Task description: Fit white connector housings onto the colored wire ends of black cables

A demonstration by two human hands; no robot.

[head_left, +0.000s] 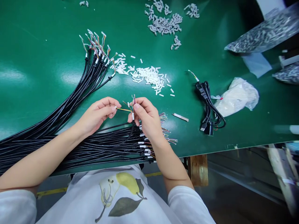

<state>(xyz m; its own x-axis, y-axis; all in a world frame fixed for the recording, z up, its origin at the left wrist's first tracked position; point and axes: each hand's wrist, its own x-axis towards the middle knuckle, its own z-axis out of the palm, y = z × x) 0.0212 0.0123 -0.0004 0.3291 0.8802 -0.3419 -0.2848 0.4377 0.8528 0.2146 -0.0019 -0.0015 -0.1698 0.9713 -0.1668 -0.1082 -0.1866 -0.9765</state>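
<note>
Cable (133, 123) was right there at the counter's (205, 46) near side, its end between both hands! Left hand (99, 112): fingers clamped on the tip of the yellow wire (123, 109), drawn out sideways. Right hand (147, 115): fingers together on the cable's bare wires. Black cables (105, 144) lay alongside; white tubes (149, 75) sat scattered beyond.

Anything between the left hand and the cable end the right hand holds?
Nothing visible: the left hand pinches yellow wires that span the gap to the cable end in the right hand.
</note>
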